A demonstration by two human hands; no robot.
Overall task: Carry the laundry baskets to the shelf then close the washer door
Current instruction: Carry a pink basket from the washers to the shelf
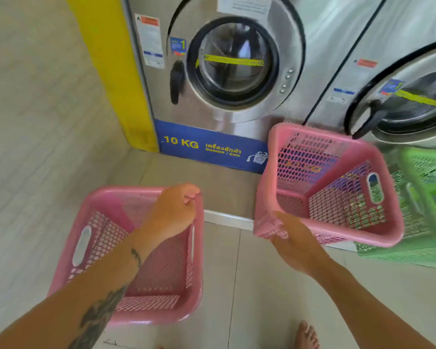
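The left hand (173, 210) covers part of the near rim of the left pink basket (91, 250). The right hand (291, 244) is blurry, and its fingertips hide behind the corner of the right pink basket (337, 185). The green basket (423, 197) is blurry and cut off by the right edge. The second washer (413, 96) is cut off there too. The small stickers (150, 41) cannot be read.

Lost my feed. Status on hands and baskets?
Left hand gripping left pink basket rim. Right hand gripping right pink basket, tilted. Green basket beside it. No shelf in view.
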